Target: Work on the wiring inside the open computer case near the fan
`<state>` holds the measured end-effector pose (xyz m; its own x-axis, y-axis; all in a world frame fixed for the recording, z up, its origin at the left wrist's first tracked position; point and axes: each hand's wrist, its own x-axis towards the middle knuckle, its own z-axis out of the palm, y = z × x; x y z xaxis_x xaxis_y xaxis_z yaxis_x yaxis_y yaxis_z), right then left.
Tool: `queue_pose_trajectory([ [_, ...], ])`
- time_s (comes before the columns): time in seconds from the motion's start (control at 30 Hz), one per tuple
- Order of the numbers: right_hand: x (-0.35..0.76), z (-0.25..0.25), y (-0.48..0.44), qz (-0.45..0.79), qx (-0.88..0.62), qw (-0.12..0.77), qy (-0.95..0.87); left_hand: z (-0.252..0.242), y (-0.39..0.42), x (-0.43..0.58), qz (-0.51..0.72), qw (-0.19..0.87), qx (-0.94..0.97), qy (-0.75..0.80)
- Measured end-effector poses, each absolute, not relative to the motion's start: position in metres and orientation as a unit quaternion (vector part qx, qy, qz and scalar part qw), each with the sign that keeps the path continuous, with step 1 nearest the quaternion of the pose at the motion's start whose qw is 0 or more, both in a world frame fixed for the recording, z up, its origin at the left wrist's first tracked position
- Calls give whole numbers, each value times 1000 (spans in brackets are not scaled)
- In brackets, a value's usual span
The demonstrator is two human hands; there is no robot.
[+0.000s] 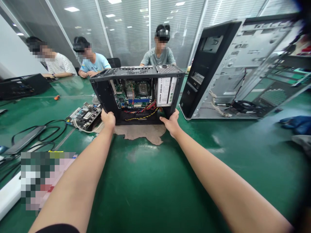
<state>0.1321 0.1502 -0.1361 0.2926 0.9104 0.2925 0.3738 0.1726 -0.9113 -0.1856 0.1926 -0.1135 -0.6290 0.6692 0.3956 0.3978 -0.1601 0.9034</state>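
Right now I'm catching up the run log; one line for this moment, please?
left hand: black case, lower left corner | right hand: lower right corner | inside: motherboard, power supply

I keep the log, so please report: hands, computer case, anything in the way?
Left hand, right hand: gripping opposite lower corners. Computer case: open-sided, ragged brown sheet beneath. Loose circuit board close at left.
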Motion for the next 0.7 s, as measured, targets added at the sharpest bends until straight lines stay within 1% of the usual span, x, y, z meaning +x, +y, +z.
queue_pose_trajectory([
  [0.07, 139, -134, 144, 247, -607, 518, -550, -107, 179, -179, 616, 102, 427, 654],
  [0.1, 144, -133, 140, 239, -611, 504, -562, -103, 170, -172, 605, 72, 414, 676],
  [0.2, 157, -128, 121, 214, -628, 460, -590, -90, 138, -134, 575, -87, 338, 740],
  [0.23, 162, -125, 113, 209, -636, 437, -601, -86, 126, -117, 562, -112, 371, 731],
  [0.3, 174, -119, 93, 192, -635, 383, -643, -81, 106, -77, 538, -119, 508, 662],
  [0.4, 194, -107, 56, 167, -598, 310, -720, -77, 86, -12, 484, -86, 706, 509],
  [0.47, 210, -100, 29, 150, -568, 295, -754, -76, 83, 34, 413, -30, 822, 392],
  [0.53, 225, -93, 1, 139, -551, 281, -773, -74, 88, 79, 370, 23, 873, 316],
  [0.57, 233, -90, -13, 145, -546, 269, -780, -73, 93, 100, 373, 47, 869, 320],
  [0.7, 263, -87, -56, 183, -543, 227, -788, -69, 130, 160, 408, 136, 782, 451],
])
